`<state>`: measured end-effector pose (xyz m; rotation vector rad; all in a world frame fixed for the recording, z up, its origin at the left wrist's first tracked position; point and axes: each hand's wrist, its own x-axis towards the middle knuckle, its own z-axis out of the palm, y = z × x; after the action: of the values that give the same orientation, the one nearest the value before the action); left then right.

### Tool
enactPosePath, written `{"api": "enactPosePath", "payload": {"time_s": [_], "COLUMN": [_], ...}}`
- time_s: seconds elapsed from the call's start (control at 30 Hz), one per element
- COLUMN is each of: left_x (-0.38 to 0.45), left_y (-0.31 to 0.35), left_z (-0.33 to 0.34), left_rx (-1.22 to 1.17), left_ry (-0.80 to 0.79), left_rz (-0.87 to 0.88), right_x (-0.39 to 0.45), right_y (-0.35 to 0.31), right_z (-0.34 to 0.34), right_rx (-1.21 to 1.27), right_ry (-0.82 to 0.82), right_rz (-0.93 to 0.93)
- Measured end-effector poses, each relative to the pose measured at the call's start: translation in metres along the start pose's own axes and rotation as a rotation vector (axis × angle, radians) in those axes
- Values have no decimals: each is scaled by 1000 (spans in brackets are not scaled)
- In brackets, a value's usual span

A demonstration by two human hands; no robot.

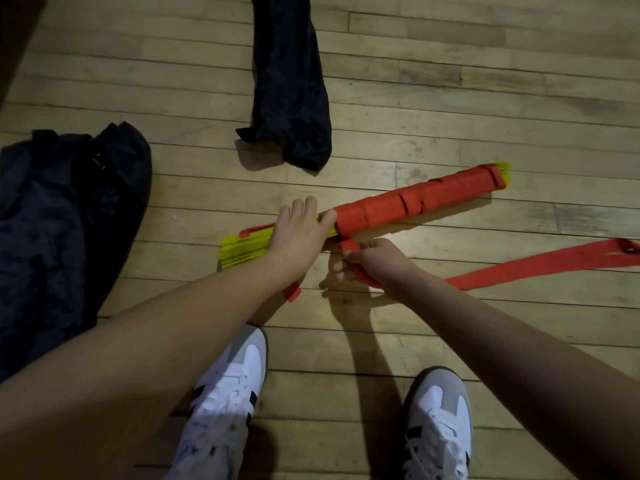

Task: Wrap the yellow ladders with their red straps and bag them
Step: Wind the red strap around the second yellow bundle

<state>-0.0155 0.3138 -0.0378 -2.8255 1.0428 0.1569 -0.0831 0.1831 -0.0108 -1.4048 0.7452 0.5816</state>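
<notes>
Wooden floor (433, 46) planks carry a yellow ladder bundle (242, 249), mostly wound in its red strap (415, 206). Left hand (301, 230) presses flat on the bundle; right hand (370, 259) pinches the strap's loose length just beside it. Beyond the bundle lies a dark bag (287, 81).
</notes>
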Motion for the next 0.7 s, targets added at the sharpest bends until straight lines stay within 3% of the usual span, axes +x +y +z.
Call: {"api": "enactPosePath", "payload": {"time_s": [0.17, 0.3, 0.47, 0.7], "left_x": [-34, -35, -24, 12], "left_y": [9, 17, 13, -1], "left_z": [18, 9, -1, -14], "left_rx": [-18, -56, -105, -67], "left_ry": [-44, -168, -185, -189], "left_rz": [203, 97, 21, -101], "right_x": [-3, -7, -17, -13], "right_y": [14, 18, 4, -5], "right_z": [-4, -13, -17, -12], "right_rx": [-26, -22, -58, 13], "right_ry": [-24, -55, -202, -224], "right_rz": [24, 70, 248, 232]}}
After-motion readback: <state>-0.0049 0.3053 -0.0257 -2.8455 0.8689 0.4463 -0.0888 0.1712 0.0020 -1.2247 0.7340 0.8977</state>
